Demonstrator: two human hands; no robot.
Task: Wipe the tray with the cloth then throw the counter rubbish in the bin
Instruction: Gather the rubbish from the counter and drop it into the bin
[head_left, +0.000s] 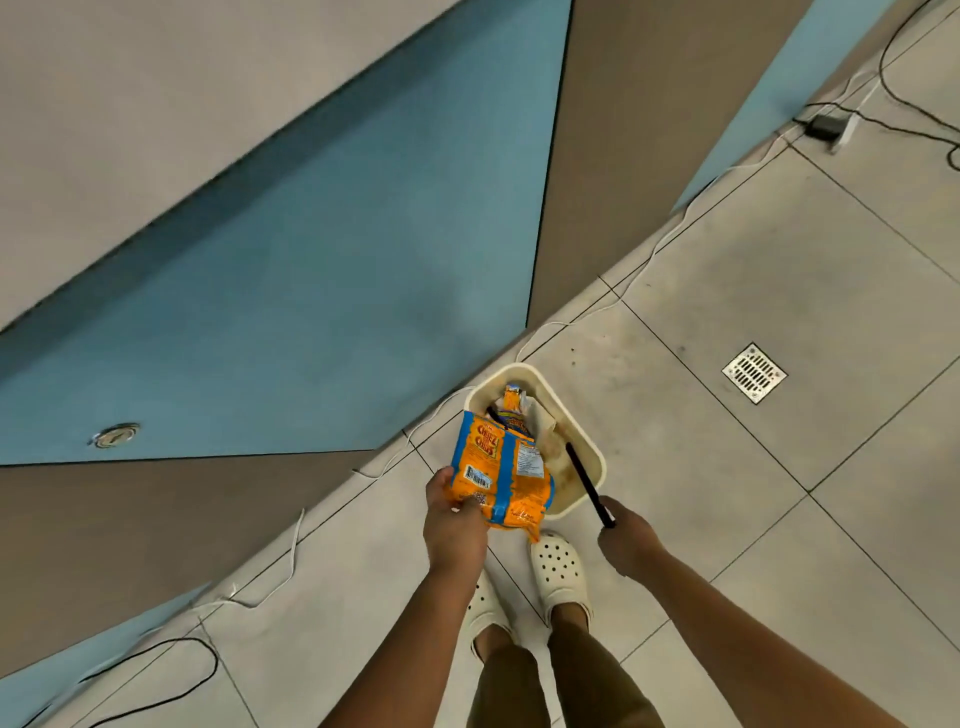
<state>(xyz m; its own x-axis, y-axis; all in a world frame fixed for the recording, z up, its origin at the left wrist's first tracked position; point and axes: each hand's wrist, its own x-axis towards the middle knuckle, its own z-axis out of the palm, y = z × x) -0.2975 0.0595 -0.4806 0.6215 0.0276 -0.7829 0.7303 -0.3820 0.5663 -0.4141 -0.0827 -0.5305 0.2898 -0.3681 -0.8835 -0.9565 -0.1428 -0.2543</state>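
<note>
A person stands on a pale grey tiled floor (753, 291), looking straight down at their own two arms. Just beyond both hands sits a cream plastic bin with rounded corners (584, 434), open at the top and already holding crumpled wrappers and paper.

The left hand (454, 514) grips the lower edge of a crumpled orange and blue snack packet (501, 467), thumb over its front; the packet reaches out from the grip over the near rim of the bin. The right hand (626, 540) is curled around one end of a thin black stick (589, 483), whose far end points from the grip into the bin.

Neither tray nor cloth is in view, so whether the wiping is done cannot be told. The binning step looks close to finished: both pieces of rubbish hang over the bin, not yet let go.

White perforated clogs (558, 569) stand just below the hands.
</note>
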